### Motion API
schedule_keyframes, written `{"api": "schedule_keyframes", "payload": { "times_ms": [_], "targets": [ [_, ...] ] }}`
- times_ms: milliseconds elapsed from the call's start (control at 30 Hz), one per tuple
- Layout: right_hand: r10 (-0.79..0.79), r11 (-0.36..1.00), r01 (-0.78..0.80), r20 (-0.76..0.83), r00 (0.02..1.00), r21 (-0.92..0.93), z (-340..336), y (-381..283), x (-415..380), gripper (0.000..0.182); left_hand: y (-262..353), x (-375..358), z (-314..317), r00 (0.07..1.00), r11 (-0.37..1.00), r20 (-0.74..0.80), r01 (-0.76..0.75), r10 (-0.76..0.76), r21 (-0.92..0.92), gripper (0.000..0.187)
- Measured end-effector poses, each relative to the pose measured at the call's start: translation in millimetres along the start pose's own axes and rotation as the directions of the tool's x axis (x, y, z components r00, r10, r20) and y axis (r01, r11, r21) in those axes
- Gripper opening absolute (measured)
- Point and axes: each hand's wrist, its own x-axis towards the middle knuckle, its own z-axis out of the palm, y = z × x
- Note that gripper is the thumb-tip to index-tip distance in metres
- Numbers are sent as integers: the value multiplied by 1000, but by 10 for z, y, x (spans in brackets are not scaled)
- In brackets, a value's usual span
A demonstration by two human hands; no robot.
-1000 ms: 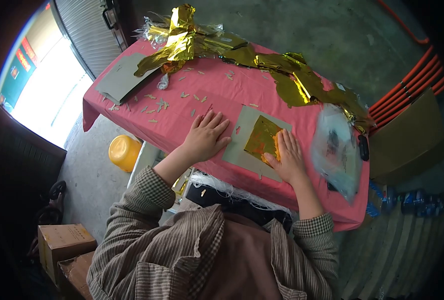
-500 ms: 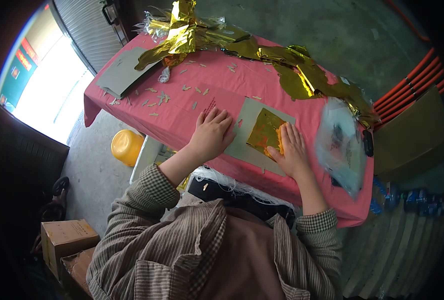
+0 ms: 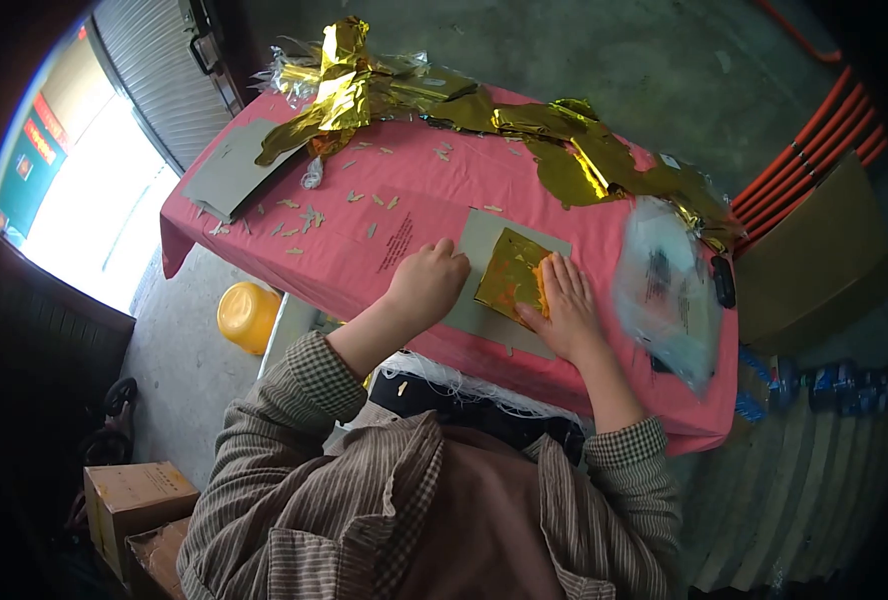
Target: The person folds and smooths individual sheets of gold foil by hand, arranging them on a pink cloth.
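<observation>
A folded gold foil piece (image 3: 505,271) with an orange fringed edge lies on a grey card (image 3: 482,318) near the table's front. My right hand (image 3: 567,312) rests flat on the foil's right side, fingers stretched out, over the orange edge. At the card's left edge is my left hand (image 3: 428,285), its fingers curled together; whatever is in them is hidden. Just beyond that hand a clear plastic bag (image 3: 397,243) with red printed text lies flat on the pink cloth.
Crumpled gold foil (image 3: 344,75) stretches along the pink table's (image 3: 294,285) far edge. Grey cards (image 3: 232,170) are stacked at left, with small cut-out scraps (image 3: 311,217) scattered nearby. Clear plastic bags (image 3: 669,290) lie at right, beside a black object (image 3: 724,282). A yellow bucket (image 3: 248,316) stands on the floor.
My left hand has gone from lying spread on the plastic bag to curled fingers, uncovering more of the printed text. My right hand stays flat on the foil. The view has shifted slightly.
</observation>
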Motion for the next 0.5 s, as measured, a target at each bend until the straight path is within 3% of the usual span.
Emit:
{"api": "schedule_keyframes", "payload": {
  "times_ms": [67, 133, 333, 467, 500],
  "targets": [
    [4, 1000, -4, 0, 1000, -2, 13, 7, 0, 84, 7, 21, 0, 1000, 1000, 6, -16, 16, -17, 13],
    [4, 1000, -4, 1, 1000, -3, 11, 8, -3, 84, 67, 39, -136, 995, 992, 13, 99, -98, -78, 17],
    [2, 1000, -1, 42, 999, -5, -22, 5, 11, 84, 101, 90, -54, 967, 957, 58, 255, -249, -136, 21],
    [-37, 999, 36, 62, 997, 15, -29, 31, 30, 85, 135, 84, -17, 971, 966, 65, 238, -232, -101, 28],
    [-51, 998, 50, 61, 997, 25, -30, 46, 30, 85, 149, 67, -25, 985, 982, 65, 165, -159, -90, 31]
  ]
}}
